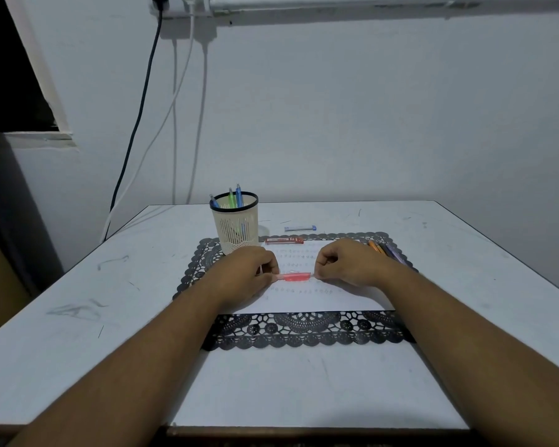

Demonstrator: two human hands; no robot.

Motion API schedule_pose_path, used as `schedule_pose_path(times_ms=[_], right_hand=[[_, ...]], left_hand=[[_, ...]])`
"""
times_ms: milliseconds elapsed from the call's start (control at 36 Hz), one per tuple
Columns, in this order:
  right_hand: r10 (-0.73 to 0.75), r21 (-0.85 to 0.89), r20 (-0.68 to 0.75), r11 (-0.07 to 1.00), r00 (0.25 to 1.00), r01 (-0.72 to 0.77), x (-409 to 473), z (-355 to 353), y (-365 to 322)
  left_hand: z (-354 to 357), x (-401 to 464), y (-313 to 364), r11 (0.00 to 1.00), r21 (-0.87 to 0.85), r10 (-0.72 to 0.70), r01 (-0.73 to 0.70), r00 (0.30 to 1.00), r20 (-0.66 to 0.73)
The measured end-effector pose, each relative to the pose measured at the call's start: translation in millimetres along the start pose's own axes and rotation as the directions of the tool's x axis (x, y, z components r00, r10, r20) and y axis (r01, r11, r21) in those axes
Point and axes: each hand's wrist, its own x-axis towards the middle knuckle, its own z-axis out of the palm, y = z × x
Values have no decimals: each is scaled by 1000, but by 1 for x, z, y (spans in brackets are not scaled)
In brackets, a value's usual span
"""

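Pink pen (296,277) sits pretty much dead centre of the frame, held level and sideways between both hands, just above a white sheet of paper (320,300). The left hand (249,275) has its fingers curled in and pinches the left end. The right hand (349,264) does the same on the right end, thumb and fingertips closed on the tip. Only the see-through pink middle bit shows between them, and I honestly can't tell if it touches the paper or hangs a hair over it.

The paper has rows of tiny faint marks on it, too small to read. It lies on a black lacy placemat (304,330), which lies on a scuffed white table (271,388).

Just left of centre, at the far left corner of the mat, there's a cream mesh pen cup (236,227) with a black rim, and a few blue and green pens (238,196) stand in it. Right beside the cup, along the far edge of the paper, lies a small red case (284,241). A bit further back on the bare table lies a white and blue tube (300,228). Behind the right hand, on the right edge of the mat, a few pencils (384,250) lie in a bunch, orange and purple ones.

In the upper left, cables (142,108) hang down the wall, one black and the rest white.
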Motion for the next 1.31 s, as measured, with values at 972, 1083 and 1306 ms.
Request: schedule_pose_path(times_ms=[972, 1083, 1306], right_hand=[[42, 136, -149, 990, 988, -21, 12, 3, 9], [29, 102, -205, 995, 978, -8, 25, -3, 10], [4, -99, -240, 995, 971, -29, 72, 5, -1]], left_hand=[[-5, -4, 12, 1000, 12, 10, -10, 1000, 27], [-3, -4, 13, 1000, 17, 11, -12, 1000, 23], [-3, -5, 11, 1000, 23, 6, -6, 1000, 26]])
